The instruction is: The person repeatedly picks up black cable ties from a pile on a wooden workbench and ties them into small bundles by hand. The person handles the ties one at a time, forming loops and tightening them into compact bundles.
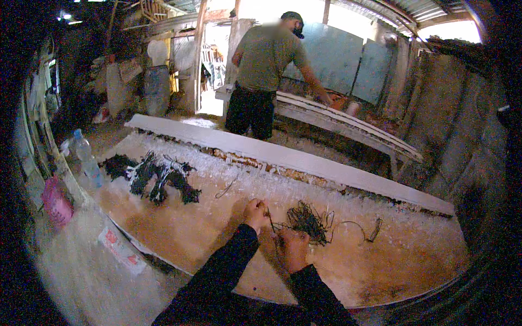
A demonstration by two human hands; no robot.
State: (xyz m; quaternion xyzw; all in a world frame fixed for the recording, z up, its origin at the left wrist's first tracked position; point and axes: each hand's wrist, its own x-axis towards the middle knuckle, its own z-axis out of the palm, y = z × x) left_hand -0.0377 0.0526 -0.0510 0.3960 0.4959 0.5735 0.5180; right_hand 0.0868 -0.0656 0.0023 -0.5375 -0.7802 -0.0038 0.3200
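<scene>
Over the middle of a brown, worn tabletop [348, 271], my left hand [255, 214] is closed in a pinch on a thin dark strand [271, 218]. Lower and to its right, my right hand [294, 249] has its fingers closed round the same strand's lower part, which is partly hidden by them. Just beyond the right hand lies a tangled pile of dark strands [307, 220], and a loose looped strand [374, 230] rests farther right. On the table's left side are dark bundles with whitish ties [157, 176]. Whether the strand is wire or cord I cannot tell.
A pale board [283, 160] runs along the table's far edge. At the left stand a clear plastic bottle [86, 155] and a pink bag [57, 201], with a printed white packet [121, 250] nearby. Beyond, another person [266, 60] reaches over a long bench [342, 122].
</scene>
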